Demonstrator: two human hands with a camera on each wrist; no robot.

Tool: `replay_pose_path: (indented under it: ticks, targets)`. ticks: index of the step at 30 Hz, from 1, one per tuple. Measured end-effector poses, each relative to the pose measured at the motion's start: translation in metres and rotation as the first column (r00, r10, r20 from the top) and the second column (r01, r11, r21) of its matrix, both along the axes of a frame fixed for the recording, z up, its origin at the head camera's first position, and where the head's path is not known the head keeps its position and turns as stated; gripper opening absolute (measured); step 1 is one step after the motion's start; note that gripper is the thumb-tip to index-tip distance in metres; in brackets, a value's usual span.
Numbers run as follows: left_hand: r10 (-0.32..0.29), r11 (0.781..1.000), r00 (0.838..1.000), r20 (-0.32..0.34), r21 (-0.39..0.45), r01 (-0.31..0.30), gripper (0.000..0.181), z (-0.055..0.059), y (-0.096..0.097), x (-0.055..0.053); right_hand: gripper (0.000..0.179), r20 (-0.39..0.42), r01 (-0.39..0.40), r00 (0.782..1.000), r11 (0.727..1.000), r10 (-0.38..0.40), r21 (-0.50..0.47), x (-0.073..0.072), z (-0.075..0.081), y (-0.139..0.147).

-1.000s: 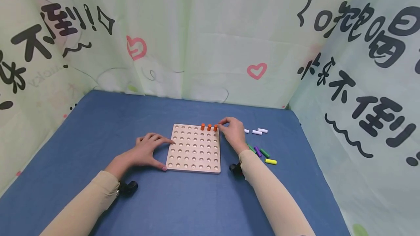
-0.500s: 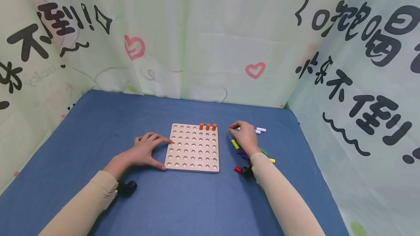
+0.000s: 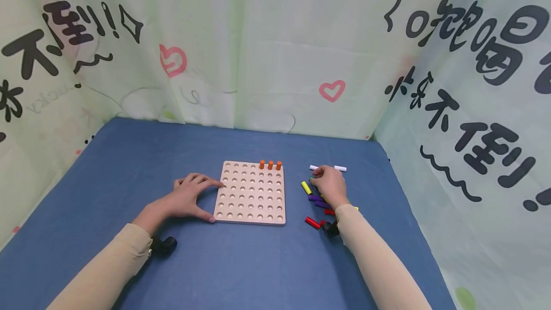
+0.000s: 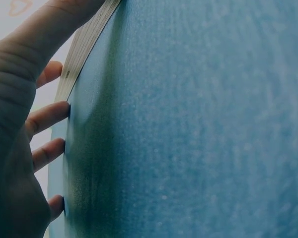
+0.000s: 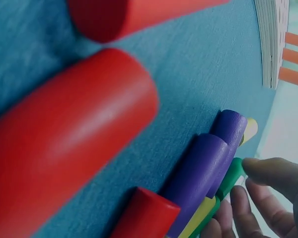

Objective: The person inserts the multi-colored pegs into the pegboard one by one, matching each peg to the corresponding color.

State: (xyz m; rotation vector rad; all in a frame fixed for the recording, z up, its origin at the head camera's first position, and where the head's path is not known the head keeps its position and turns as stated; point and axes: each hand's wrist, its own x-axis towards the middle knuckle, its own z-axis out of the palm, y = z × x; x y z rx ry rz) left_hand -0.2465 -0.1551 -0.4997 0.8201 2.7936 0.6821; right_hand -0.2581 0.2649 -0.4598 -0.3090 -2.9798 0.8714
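A pale wooden board (image 3: 249, 222) with rows of round holes lies flat on the blue cloth. Three orange pegs (image 3: 270, 165) stand upright in its far row, towards the right corner. My left hand (image 3: 187, 198) rests at the board's left side, thumb and index finger spread, their tips at its edge. To the right of the board, my right hand (image 3: 332, 185) reaches down among loose pegs. Its thumb and fingertips pinch a green peg (image 5: 232, 176), which lies beside two purple pegs (image 5: 198, 171). Part of the green peg is hidden behind the others.
Red pegs (image 3: 312, 223) lie nearest, below the right wrist. A yellow peg (image 3: 306, 187) sits left of the right hand, and white pegs (image 3: 340, 168) lie beyond it. A printed curtain (image 3: 275, 61) encloses the table's back and sides.
My right hand has left the orange peg at the board's far right corner and moved right and nearer, to the green peg. My left hand has stayed at the board's edge.
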Motion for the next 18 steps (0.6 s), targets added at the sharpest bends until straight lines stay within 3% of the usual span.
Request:
replay_pose_path:
  ticks: [9, 18]
  targets:
    - [-0.002, 1.0, 1.0, 0.004, 0.0, 0.002, 0.093, 0.0009, 0.0002, 0.0016, 0.023, 0.036, -0.032, 0.999, 0.999, 0.033, -0.036, 0.0011, -0.0046, 0.004]
    - [-0.001, 1.0, 1.0, 0.01, 0.005, 0.001, 0.093, 0.0065, 0.0017, 0.0037, 0.028, 0.054, -0.009, 0.999, 1.0, 0.01, -0.025, -0.0024, -0.0078, 0.0027]
